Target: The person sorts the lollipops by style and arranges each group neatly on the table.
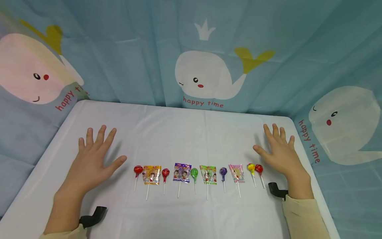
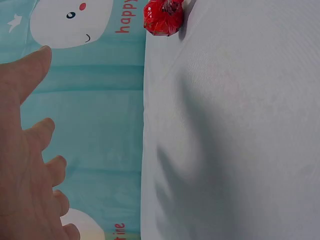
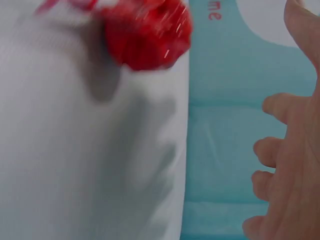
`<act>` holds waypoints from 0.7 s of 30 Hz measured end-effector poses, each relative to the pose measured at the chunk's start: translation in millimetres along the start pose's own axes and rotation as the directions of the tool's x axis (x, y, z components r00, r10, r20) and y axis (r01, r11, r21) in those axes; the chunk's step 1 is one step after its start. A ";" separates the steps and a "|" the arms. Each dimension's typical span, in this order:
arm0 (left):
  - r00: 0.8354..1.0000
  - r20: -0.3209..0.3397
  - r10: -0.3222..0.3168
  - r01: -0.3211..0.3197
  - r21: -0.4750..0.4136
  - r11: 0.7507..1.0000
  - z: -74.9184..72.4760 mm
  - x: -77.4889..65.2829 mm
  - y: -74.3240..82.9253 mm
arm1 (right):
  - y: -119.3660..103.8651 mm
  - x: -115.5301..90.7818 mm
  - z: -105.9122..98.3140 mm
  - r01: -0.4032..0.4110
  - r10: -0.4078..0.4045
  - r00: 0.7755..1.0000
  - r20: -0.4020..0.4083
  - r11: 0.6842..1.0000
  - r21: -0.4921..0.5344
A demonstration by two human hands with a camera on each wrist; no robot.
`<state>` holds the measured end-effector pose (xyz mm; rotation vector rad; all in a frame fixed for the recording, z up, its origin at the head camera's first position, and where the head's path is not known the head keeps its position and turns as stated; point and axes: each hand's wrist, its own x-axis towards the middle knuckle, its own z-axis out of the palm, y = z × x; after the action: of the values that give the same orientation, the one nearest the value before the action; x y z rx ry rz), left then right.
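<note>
Plastic-wrapped round and squarish lollipops [image 1: 194, 172] lie between left hand [image 1: 92, 164] and right hand [image 1: 281, 154], fingers [image 1: 109, 138] spread, empty.

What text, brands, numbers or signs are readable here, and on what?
"happy time": backdrop, under middle whale.
"happy time": backdrop, beside right whale.
"happy ti": backdrop, beside left whale; rest broken by a fold.
"happy": backdrop, left wrist view; lower word garbled.
"me": backdrop, right wrist view, cut off by the frame.
Too small to read: orange wrapper, purple wrapper, green wrapper, pink wrapper.
Round lollipops: no legible text.
</note>
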<state>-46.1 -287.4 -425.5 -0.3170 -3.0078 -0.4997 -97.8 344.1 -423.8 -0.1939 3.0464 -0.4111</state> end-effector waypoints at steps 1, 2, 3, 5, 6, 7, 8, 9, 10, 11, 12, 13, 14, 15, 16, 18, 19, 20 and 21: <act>1.000 0.002 0.004 -0.004 -0.008 1.000 0.5 0.5 0.4 | -1.9 0.3 -0.2 0.000 0.000 1.000 -0.003 1.000 0.002; 1.000 0.003 0.007 -0.007 -0.015 1.000 1.1 1.2 0.8 | -3.7 0.7 -0.2 0.001 -0.001 1.000 -0.006 1.000 0.006; 1.000 0.002 0.010 -0.010 -0.019 1.000 1.6 1.8 1.2 | -5.8 1.3 0.1 0.005 -0.005 1.000 -0.007 1.000 0.008; 1.000 0.001 0.014 -0.014 -0.022 1.000 2.9 3.2 1.8 | -10.0 2.9 0.9 0.011 -0.011 1.000 -0.005 1.000 0.015; 1.000 -0.001 0.017 -0.017 -0.025 1.000 3.3 3.8 2.3 | -11.9 3.7 1.4 0.013 -0.013 1.000 -0.002 1.000 0.021; 1.000 0.001 0.016 -0.016 -0.027 1.000 3.3 3.9 2.6 | -14.4 4.8 2.1 0.016 -0.016 1.000 0.002 1.000 0.025; 1.000 0.004 0.015 -0.015 -0.029 0.999 3.3 4.0 3.0 | -16.5 6.0 3.1 0.019 -0.020 1.000 0.009 0.999 0.031; 1.000 0.007 0.014 -0.014 -0.031 0.999 3.2 4.1 3.6 | -19.0 7.1 3.8 0.025 -0.025 1.000 0.013 0.999 0.031; 1.000 0.011 0.014 -0.013 -0.034 0.999 3.3 4.2 4.2 | -21.3 8.0 4.2 0.028 -0.028 0.999 0.019 0.999 0.036; 1.000 0.015 0.014 -0.014 -0.039 0.999 3.2 4.2 4.9 | -23.8 8.9 4.4 0.032 -0.033 0.999 0.024 0.999 0.041; 1.000 0.020 0.014 -0.014 -0.041 0.999 3.4 4.3 5.6 | -26.0 9.7 4.7 0.036 -0.038 0.999 0.028 0.998 0.044; 1.000 0.024 0.016 -0.015 -0.045 0.999 3.4 4.4 6.3 | -28.3 10.6 4.7 0.041 -0.043 0.999 0.030 0.998 0.046; 0.999 0.028 0.019 -0.018 -0.051 0.999 3.4 4.4 6.8 | -30.6 11.6 4.7 0.044 -0.045 0.998 0.035 0.998 0.048; 0.999 0.033 0.025 -0.023 -0.060 0.998 3.4 4.4 7.5 | -33.0 12.3 4.2 0.045 -0.047 0.998 0.040 0.998 0.047; 0.999 0.039 0.031 -0.028 -0.073 0.997 3.3 4.2 8.0 | -35.1 12.9 3.7 0.046 -0.048 0.998 0.047 0.998 0.048; 0.997 0.058 0.040 -0.034 -0.099 0.995 2.7 3.7 9.8 | -38.9 13.9 2.5 0.050 -0.053 0.997 0.063 0.997 0.055; 0.996 0.073 0.043 -0.035 -0.115 0.993 2.4 3.3 10.7 | -40.8 14.2 2.1 0.055 -0.059 0.996 0.072 0.996 0.064; 0.995 0.092 0.042 -0.030 -0.132 0.991 1.7 2.8 12.2 | -43.1 14.7 1.4 0.060 -0.066 0.994 0.081 0.995 0.075; 0.992 0.119 0.033 -0.016 -0.146 0.989 0.7 2.5 14.1 | -45.1 15.3 1.4 0.066 -0.073 0.993 0.089 0.994 0.085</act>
<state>-45.6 -273.6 -421.5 -0.4081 -3.0862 -0.7244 -107.6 298.6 -413.7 -0.3063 2.9322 -0.5151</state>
